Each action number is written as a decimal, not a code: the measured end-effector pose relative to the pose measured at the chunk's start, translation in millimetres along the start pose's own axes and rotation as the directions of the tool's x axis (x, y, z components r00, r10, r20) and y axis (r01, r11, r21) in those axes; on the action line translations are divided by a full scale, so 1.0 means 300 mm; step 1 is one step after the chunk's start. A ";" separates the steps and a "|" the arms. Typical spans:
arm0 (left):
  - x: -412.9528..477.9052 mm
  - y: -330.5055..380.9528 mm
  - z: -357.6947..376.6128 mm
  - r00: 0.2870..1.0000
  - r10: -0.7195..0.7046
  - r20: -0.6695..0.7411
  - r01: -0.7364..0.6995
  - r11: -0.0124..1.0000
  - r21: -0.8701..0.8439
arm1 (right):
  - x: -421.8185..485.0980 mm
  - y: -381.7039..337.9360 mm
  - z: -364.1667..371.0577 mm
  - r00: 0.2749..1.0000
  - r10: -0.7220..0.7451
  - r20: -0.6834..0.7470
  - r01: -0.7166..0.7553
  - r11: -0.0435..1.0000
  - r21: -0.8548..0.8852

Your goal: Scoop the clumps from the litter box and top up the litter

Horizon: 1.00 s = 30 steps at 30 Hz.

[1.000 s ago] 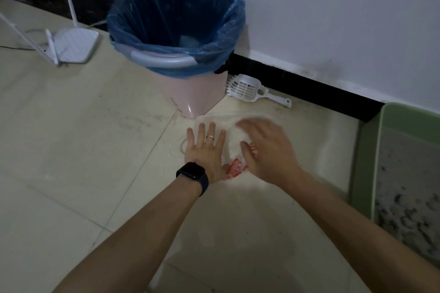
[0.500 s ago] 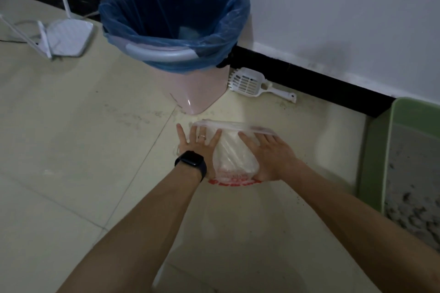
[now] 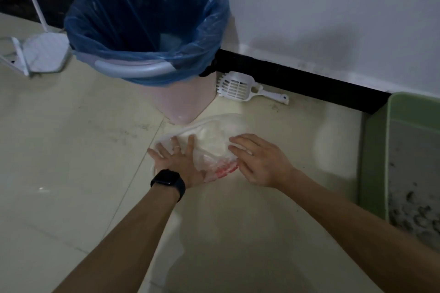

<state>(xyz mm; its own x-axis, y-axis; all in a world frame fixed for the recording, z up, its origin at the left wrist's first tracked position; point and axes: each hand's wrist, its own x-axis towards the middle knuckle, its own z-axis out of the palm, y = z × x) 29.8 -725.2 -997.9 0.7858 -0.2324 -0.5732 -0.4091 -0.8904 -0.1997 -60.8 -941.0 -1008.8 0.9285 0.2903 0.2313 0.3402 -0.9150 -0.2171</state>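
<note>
A clear plastic bag of pale litter [image 3: 212, 140] with red print lies on the floor tiles in front of the bin. My left hand [image 3: 176, 164], with a ring and a black watch, lies flat on the bag's left side, fingers spread. My right hand [image 3: 259, 162] rests on the bag's right side with straight fingers. A white slotted scoop [image 3: 238, 88] lies on the floor by the wall, untouched. The green litter box [image 3: 373, 154] stands at the right edge, its grey litter holding dark clumps [image 3: 421, 216].
A pink bin [image 3: 181, 102] lined with a blue bag [image 3: 147, 19] stands against the wall just behind the litter bag. A white stand base [image 3: 40, 54] sits at the far left. A black skirting strip [image 3: 309, 83] runs along the white wall.
Both hands stayed on the bag and shifted slightly; the left hand moved lower on its left side, and the bag flattened and tilted. The camera moved closer.
</note>
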 end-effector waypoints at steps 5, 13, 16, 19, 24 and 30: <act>-0.022 -0.018 0.043 0.979 0.146 -0.143 -0.148 0.989 -0.002 | 0.044 0.016 0.010 0.919 0.240 0.314 -0.193 0.966 -0.174; -0.050 -0.002 -0.021 0.961 0.161 -0.226 -0.183 0.980 -0.082 | 0.109 0.011 0.011 0.904 0.316 0.290 -0.265 0.943 -0.202; -0.034 -0.020 -0.022 0.953 0.189 -0.238 -0.178 0.982 0.070 | 0.086 0.051 0.029 0.879 0.321 0.352 -0.261 0.943 -0.208; -0.024 -0.037 0.000 0.962 0.206 -0.176 -0.176 0.970 0.170 | 0.072 0.075 0.017 0.890 0.271 0.367 -0.214 0.958 -0.190; -0.003 -0.019 0.015 0.959 0.212 -0.188 -0.197 0.976 0.096 | 0.097 0.080 0.017 0.814 0.312 0.489 -0.250 0.950 -0.188; -0.037 0.031 -0.023 0.905 0.238 -0.353 -0.259 0.966 -0.011 | 0.054 0.018 0.036 0.979 0.183 0.095 -0.175 0.981 -0.080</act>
<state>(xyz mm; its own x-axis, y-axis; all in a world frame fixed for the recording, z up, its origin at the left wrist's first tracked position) 20.6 -733.5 -987.9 0.7774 -0.5606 -0.2855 -0.5931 -0.8044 -0.0356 -42.3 -938.2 -1016.4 0.9849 0.1436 0.0966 0.1590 -0.9711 -0.1779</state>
